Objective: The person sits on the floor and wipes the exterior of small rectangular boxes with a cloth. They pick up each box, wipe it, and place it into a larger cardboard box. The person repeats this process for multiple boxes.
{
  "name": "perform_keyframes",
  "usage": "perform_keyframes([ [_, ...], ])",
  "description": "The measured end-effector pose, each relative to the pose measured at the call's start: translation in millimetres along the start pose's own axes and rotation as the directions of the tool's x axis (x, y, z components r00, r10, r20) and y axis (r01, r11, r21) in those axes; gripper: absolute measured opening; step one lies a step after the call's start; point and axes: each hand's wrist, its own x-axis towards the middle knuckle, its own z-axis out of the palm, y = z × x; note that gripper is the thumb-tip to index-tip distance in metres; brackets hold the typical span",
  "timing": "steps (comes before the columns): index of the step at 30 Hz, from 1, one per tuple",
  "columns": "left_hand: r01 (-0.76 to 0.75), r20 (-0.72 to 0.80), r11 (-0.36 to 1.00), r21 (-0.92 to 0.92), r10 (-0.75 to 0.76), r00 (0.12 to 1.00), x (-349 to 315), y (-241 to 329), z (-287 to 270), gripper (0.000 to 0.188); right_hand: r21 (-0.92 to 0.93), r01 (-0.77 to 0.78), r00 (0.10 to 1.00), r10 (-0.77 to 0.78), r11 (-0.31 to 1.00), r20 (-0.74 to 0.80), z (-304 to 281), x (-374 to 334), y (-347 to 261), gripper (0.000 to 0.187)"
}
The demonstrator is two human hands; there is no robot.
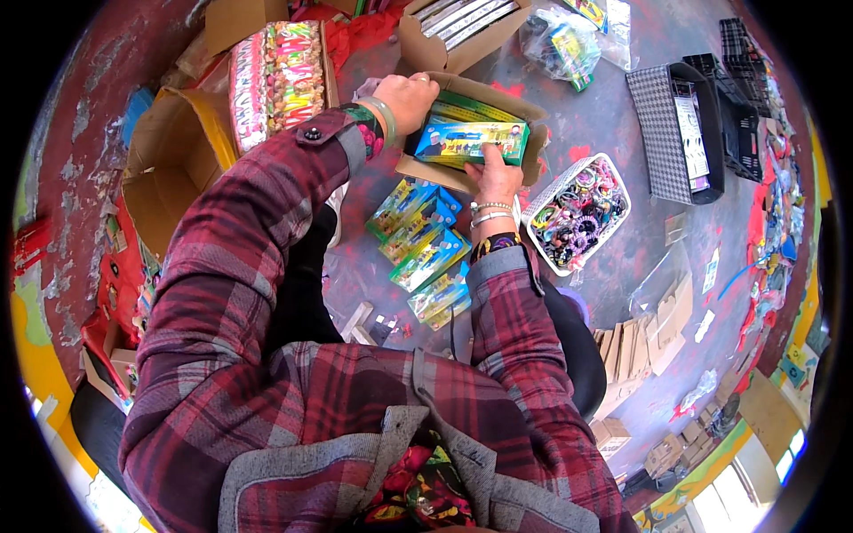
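Note:
An opened cardboard carton (526, 110) is in front of me, with green-and-yellow printed packs inside. My left hand (407, 101) is closed over the carton's left edge near its far corner. At the carton's near side, my right hand (498, 179) grips a flat blue, yellow and green printed box (462, 142); its thumb presses on the face and the other fingers are mostly hidden. Just below the carton, several similar blue-and-yellow packs (430, 258) lie in an overlapping row on the floor.
A white basket of colourful hair ties (582, 211) stands right of my right wrist. Beyond it is a checkered bin (657, 133). At left are a clear-wrapped pack of bright items (277, 80) and an open cardboard box (169, 191). Another carton (462, 49) stands behind.

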Motion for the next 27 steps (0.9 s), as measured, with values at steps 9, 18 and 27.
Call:
perform_keyframes([
  [9,0.013,0.097,1.0,0.0,-0.013,0.995,13,-6,0,0.038,-0.123,0.363,0.927,-0.345,0.924,0.147,9,-8,9,0.03],
  [18,-0.032,0.069,0.998,-0.049,0.036,0.997,10,-9,2,0.024,-0.518,0.581,0.806,-0.53,0.628,0.262,32,-34,-1,0.034],
  [27,-0.012,0.072,0.996,-0.083,0.018,0.997,7,-13,3,0.027,-0.616,0.566,0.802,-0.539,0.548,0.258,47,-40,-9,0.032],
])
